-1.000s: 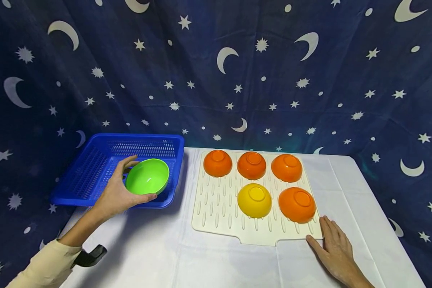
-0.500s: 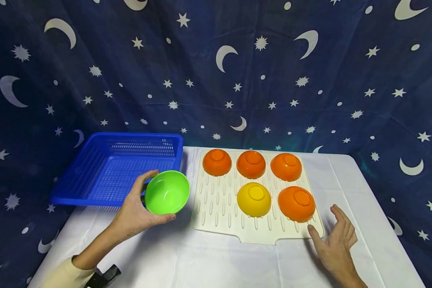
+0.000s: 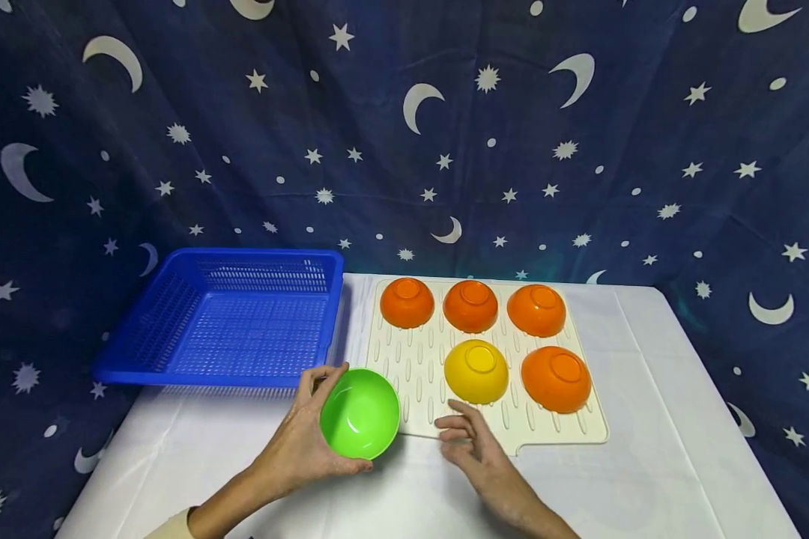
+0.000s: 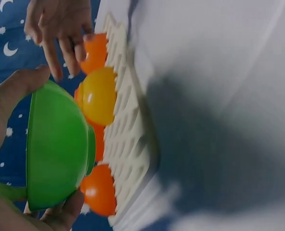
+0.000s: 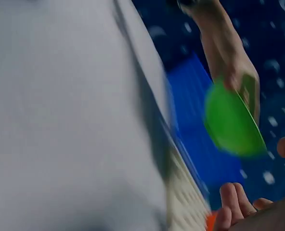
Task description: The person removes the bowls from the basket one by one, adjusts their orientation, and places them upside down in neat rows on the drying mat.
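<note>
A green bowl (image 3: 360,414), open side up, is held by its rim between the thumb and fingers of my left hand (image 3: 303,442). It hangs over the front left corner of a white ridged drying mat (image 3: 392,359). In the left wrist view the bowl (image 4: 58,149) shows from the side, with its foot ring toward the mat. My right hand (image 3: 485,464) is in the air at the mat's front edge, right of the bowl, fingers loosely bent and holding nothing. An upside-down yellow bowl (image 3: 476,372) sits just beyond its fingertips.
Several orange bowls stand upside down on the mat: three along the back, such as the back left one (image 3: 407,303), and one orange bowl (image 3: 556,379) at front right. A blue plastic basket (image 3: 209,379) stands on the left of the white-covered table (image 3: 647,404).
My left hand has carried the green bowl from over the blue basket rightward and nearer, to the mat's corner. My right hand has left the mat's right corner and moved left toward the bowl.
</note>
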A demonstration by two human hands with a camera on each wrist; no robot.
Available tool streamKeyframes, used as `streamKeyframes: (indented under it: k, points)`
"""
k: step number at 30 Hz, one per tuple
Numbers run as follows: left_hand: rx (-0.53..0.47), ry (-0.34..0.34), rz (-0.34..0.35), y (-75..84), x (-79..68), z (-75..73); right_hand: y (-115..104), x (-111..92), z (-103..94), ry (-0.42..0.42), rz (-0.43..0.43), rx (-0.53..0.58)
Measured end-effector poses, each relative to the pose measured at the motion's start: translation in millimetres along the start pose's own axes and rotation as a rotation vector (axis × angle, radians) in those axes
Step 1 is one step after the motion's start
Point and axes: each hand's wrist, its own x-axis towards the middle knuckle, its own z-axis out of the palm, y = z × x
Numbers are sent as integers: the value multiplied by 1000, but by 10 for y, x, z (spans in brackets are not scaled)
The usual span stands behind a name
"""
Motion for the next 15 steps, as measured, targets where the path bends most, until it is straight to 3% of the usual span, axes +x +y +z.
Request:
streamKeyframes:
  k: [2, 6, 11, 15]
  points:
    - [-18, 3, -18, 1, -22, 83, 0, 32, 121, -125, 72, 102]
    - [-45, 1, -63, -8, -37, 240, 53, 119, 216, -275, 77, 163]
    - [-35, 26, -107, -40, -41, 402, 79, 227, 195, -313, 52, 139]
    - [-34, 46, -80, -39, -21, 509, 43, 260, 169, -301, 54, 137]
